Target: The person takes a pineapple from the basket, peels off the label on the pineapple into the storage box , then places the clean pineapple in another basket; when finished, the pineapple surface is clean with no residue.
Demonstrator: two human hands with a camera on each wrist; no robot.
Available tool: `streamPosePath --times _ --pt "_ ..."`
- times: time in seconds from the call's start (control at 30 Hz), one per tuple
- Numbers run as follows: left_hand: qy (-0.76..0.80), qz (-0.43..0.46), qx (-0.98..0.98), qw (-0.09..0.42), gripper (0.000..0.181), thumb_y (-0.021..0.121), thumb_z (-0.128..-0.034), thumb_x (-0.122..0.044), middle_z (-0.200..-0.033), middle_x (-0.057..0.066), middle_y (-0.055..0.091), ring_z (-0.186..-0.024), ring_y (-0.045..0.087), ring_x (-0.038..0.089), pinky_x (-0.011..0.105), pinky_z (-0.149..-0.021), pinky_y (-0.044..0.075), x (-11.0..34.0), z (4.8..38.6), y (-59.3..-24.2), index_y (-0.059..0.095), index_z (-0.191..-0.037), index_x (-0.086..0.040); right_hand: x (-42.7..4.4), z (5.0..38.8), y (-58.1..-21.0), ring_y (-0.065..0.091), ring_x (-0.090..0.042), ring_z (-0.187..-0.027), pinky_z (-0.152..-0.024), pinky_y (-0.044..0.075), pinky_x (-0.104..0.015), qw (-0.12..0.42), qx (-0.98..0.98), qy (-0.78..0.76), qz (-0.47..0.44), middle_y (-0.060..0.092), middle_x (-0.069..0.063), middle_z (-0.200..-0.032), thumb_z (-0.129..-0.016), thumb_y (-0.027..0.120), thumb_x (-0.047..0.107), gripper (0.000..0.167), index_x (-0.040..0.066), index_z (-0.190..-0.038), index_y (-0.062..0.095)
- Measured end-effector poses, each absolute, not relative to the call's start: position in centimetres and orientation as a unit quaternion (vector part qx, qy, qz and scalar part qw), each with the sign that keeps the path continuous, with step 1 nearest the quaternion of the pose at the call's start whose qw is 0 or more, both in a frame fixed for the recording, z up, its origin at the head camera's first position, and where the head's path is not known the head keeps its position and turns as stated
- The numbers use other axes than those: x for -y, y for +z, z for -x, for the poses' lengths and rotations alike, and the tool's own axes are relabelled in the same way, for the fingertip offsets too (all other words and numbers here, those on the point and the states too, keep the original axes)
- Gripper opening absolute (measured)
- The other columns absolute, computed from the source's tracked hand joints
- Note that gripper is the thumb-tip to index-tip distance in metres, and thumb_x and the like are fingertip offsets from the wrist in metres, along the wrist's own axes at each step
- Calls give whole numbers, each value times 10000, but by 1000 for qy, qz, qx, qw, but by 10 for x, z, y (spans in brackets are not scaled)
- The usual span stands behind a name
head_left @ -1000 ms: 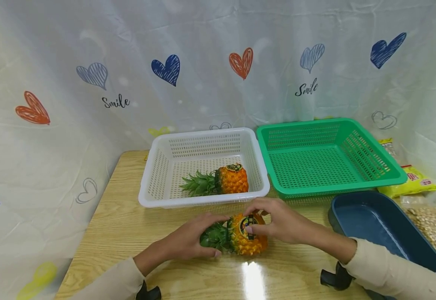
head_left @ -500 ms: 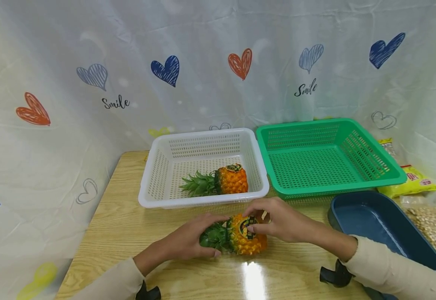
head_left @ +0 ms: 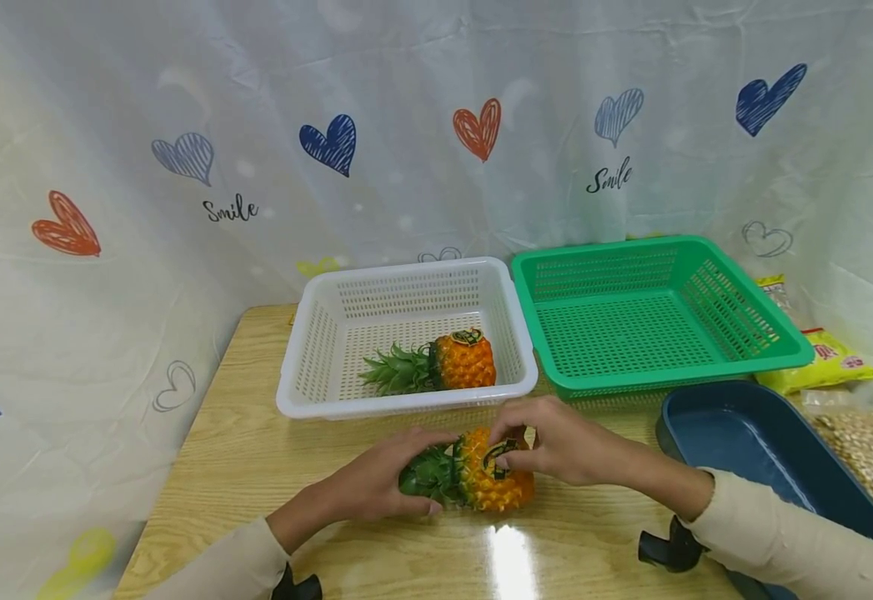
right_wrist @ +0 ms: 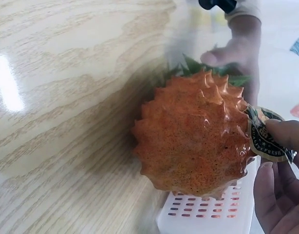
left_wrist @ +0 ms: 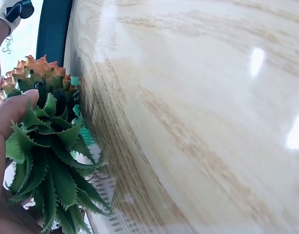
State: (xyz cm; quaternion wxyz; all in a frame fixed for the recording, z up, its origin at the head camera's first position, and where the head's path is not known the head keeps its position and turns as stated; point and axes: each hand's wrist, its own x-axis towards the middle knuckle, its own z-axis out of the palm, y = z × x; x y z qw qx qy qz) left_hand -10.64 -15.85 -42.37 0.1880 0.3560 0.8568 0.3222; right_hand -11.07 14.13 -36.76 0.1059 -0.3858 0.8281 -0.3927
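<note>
A small orange pineapple (head_left: 490,483) lies on its side on the wooden table, crown to the left. My left hand (head_left: 376,475) grips its green crown (left_wrist: 57,165), thumb on the near side and fingers behind. With thumb and finger my right hand (head_left: 564,442) pinches a round dark label (right_wrist: 267,139) on the fruit. In the right wrist view one part of the label stands off the skin while its inner edge still touches the fruit. Another pineapple (head_left: 468,365), with a label on top, rests in the white basket (head_left: 406,407) behind.
Right of the white basket stands a green basket (head_left: 676,371). A dark blue tray (head_left: 736,433) sits at the right, beside my right forearm. Yellow packets (head_left: 826,362) and a clear bag of pale grains (head_left: 867,454) lie at the far right. A printed curtain hangs behind.
The label has lifted and folded over further under my right hand's pinch. My left hand and the pineapple have stayed in place.
</note>
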Motion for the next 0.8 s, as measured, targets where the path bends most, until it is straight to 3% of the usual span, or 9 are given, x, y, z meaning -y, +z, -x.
streamPosePath --times 0.23,0.47,0.8 --pt "322 -351 -857 195 807 768 -879 -445 -1561 -105 385 -1430 405 198 540 -1101 408 158 107 -423 299 -1536 -441 -143 111 -368 605 -1 -798 -707 551 -280 109 -812 -397 413 660 124 -892 -895 768 154 103 226 -889 694" --pt "325 -352 -857 192 812 772 -876 -446 -1565 -111 382 -1433 401 195 541 -1106 403 158 107 -424 299 -1536 -439 -146 109 -366 623 6 -795 -685 554 -254 119 -799 -401 433 680 107 -893 -934 723 193 43 184 -913 686" --pt "327 -341 -859 199 815 774 -872 -450 -1576 -105 368 -1435 402 223 565 -1094 406 159 107 -423 292 -1531 -460 -148 105 -362 627 -16 -774 -616 571 -291 148 -774 -447 423 666 101 -893 -962 695 231 31 237 -972 667"
